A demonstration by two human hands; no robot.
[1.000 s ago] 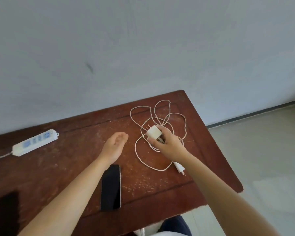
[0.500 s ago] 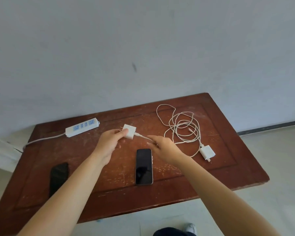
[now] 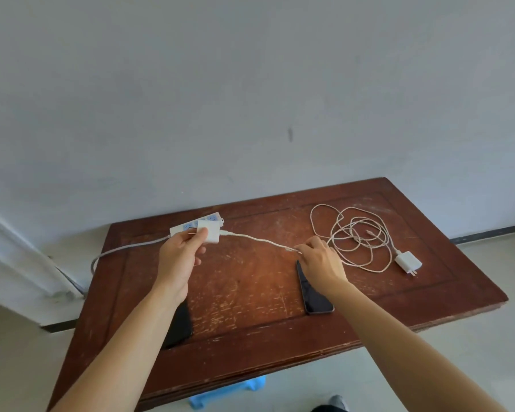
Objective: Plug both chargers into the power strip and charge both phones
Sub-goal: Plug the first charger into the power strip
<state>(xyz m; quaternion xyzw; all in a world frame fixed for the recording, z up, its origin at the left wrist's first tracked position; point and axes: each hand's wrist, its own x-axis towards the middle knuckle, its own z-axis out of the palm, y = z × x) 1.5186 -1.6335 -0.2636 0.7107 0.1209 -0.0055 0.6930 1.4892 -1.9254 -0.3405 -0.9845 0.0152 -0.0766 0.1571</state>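
My left hand [image 3: 177, 257] holds a white charger [image 3: 209, 232] just in front of the white power strip [image 3: 191, 225] at the table's back left; its prongs point left. Its cable [image 3: 256, 239] runs right to my right hand [image 3: 320, 261], which pinches it. A tangle of white cable [image 3: 359, 237] lies at the back right, ending in a second white charger [image 3: 408, 261]. One dark phone [image 3: 314, 292] lies under my right wrist. Another dark phone [image 3: 177, 325] is partly hidden under my left forearm.
The brown wooden table [image 3: 250, 292] stands against a pale wall. The power strip's cord [image 3: 122, 249] drops off the left edge. A blue stool [image 3: 226, 394] shows below the front edge.
The charger passed from my right hand to my left, which carried it left up to the power strip. My right hand now pinches the cable. The view swung left.
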